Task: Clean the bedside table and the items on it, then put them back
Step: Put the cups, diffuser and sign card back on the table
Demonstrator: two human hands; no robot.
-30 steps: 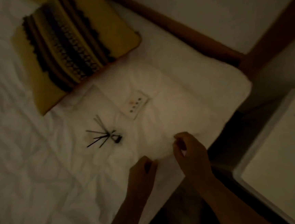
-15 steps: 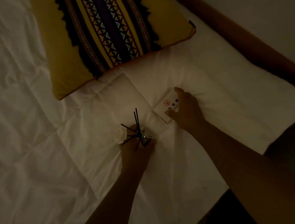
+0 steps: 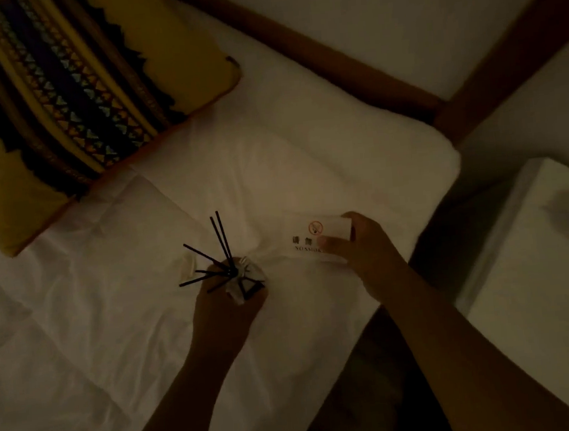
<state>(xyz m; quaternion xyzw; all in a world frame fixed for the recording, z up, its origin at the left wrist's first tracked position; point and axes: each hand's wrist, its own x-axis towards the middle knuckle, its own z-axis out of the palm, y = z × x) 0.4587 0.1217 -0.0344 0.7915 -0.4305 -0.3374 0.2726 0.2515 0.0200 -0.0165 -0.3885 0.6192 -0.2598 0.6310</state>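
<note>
Reaching over a white bed (image 3: 80, 336), both bare hands work near its right edge, where the sheet drops into a dark gap that separates it from the pale bedside tabletop (image 3: 541, 296). That tabletop lies at the right border of the view; a dim round shadow or smudge sits toward its far part, too blurred to identify. A brown wooden headboard rail (image 3: 313, 54) runs diagonally across the top, with plain wall behind it. Wide, wrinkled sheet lies open to the left of the hands.

The left hand (image 3: 222, 310) has its fingers closed around a small clear reed diffuser bottle (image 3: 244, 280), and thin black sticks (image 3: 217, 252) fan out of its neck, upward and to the left. The right hand (image 3: 358, 246) pinches a small white card-like sign (image 3: 316, 236) by its right end, thumb across the face; it bears a red no-smoking symbol and dark lettering. The sign sits at or just above a soft white pillow (image 3: 306, 165). A mustard-yellow cushion (image 3: 69, 96) with a woven striped band rests at the upper left, well apart from both hands.
</note>
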